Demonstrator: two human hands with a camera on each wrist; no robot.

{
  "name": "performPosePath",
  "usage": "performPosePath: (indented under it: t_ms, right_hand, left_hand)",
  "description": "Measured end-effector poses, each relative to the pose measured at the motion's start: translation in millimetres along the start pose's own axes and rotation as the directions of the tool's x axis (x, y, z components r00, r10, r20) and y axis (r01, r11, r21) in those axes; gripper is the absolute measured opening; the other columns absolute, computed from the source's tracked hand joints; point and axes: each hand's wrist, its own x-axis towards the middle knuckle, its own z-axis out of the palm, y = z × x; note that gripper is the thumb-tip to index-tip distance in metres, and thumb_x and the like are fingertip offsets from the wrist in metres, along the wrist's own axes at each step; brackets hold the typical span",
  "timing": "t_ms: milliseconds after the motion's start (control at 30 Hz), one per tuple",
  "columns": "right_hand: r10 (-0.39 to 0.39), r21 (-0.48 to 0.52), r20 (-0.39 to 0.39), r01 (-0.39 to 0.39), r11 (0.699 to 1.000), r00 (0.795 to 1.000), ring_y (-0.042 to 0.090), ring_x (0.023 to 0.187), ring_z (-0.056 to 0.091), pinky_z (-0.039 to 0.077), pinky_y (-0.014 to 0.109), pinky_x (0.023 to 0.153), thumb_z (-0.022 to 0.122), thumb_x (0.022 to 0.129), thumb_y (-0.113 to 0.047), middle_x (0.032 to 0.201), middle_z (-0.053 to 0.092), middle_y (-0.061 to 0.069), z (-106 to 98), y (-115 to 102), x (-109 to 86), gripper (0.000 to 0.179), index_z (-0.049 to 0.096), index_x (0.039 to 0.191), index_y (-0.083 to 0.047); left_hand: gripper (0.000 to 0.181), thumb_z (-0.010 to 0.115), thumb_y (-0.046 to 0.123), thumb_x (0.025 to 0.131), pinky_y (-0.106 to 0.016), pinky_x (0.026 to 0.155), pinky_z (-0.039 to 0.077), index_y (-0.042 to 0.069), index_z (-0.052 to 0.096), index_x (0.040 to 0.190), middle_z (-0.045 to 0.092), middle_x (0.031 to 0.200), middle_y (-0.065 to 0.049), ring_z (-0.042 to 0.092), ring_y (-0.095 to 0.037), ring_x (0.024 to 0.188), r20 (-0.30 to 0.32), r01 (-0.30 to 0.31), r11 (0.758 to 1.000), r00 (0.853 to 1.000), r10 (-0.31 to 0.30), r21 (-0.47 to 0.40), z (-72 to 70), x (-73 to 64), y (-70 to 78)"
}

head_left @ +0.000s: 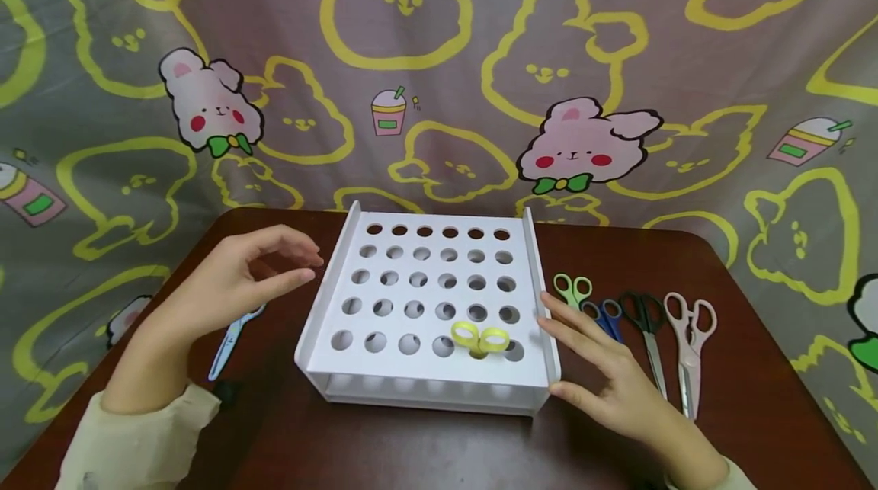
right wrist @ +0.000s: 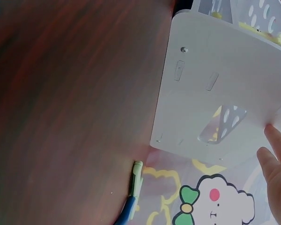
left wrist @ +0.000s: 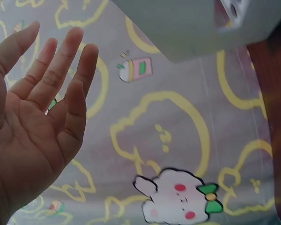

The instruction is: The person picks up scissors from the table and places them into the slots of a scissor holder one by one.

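A white rack (head_left: pixel 432 294) with rows of round holes stands on the table. Yellow-handled scissors (head_left: pixel 479 344) are in a hole of its front row, handles up and blades hidden below the top. My right hand (head_left: pixel 610 372) rests its fingertips along the rack's right side panel, the fingers spread and fairly straight. Off the rack's left side my left hand (head_left: pixel 236 280) hovers with loosely bent fingers. Its palm (left wrist: pixel 33 145) shows bare in the left wrist view. Under that hand lie light blue scissors (head_left: pixel 229 345), partly covered by it.
Right of the rack lie green scissors (head_left: pixel 571 299), blue scissors (head_left: pixel 610 322), black scissors (head_left: pixel 649 334) and pale pink scissors (head_left: pixel 689 357) in a row on the dark wooden table (head_left: pixel 384 452). A patterned curtain (head_left: pixel 439 94) hangs behind the table.
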Motion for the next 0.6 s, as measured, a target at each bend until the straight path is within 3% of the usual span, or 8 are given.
performPosePath:
  t_ms: [233,600]
  right_hand:
    - [-0.012,0.000,0.007,0.012,1.000,1.000,0.024,0.146,0.038,0.030,0.021,0.116,0.072,0.091,-0.033,0.151,0.043,0.027,0,1,1.0,0.062,0.055,0.134,0.008]
    - [0.010,-0.003,0.017,-0.009,1.000,1.000,0.022,0.147,0.037,0.031,0.019,0.115,0.072,0.091,-0.034,0.152,0.042,0.026,-3,2,0.0,0.063,0.055,0.136,0.007]
  left_hand:
    - [0.025,0.070,0.012,0.092,-0.020,0.066,0.053,0.014,0.067,0.117,0.074,0.107,-0.010,0.063,0.007,0.088,-0.050,0.038,0.999,0.998,-0.037,0.011,-7.9,-7.5,-31.9]
    - [0.029,0.069,0.016,0.094,-0.013,0.072,0.050,0.006,0.065,0.120,0.072,0.112,-0.018,0.054,0.017,0.089,-0.036,0.160,0.986,0.987,-0.158,0.057,-3.1,-16.0,-96.6]
